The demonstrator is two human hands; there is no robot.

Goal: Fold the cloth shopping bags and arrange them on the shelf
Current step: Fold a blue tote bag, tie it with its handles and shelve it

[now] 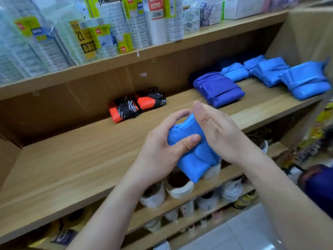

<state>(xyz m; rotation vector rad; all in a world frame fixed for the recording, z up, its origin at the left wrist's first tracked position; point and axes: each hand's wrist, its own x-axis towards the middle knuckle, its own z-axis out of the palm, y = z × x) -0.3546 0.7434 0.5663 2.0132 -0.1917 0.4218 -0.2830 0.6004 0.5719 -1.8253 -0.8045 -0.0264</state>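
Both hands, left (162,147) and right (219,134), clasp a folded light-blue cloth shopping bag (191,150) above the wooden shelf (72,163); keeping its wrap tight should prevent unravelling when placed.

Wooden shelf (72,159) with folded bags (218,89)

Right hand (219,134): fingers hidden behind the folded light-blue cloth bag (189,150), so its grip cannot be told. That hand covers the bag's right side; the left hand (162,147) covers its upper left corner. Dark-blue rounded object (319,186) at right edge: cut off, blurred, unidentifiable. Plastic-wrapped packets (54,42) on top shelf: cut by upper edge, print unreadable. White paper cups (178,184) below: partly hidden by bag and forearms.
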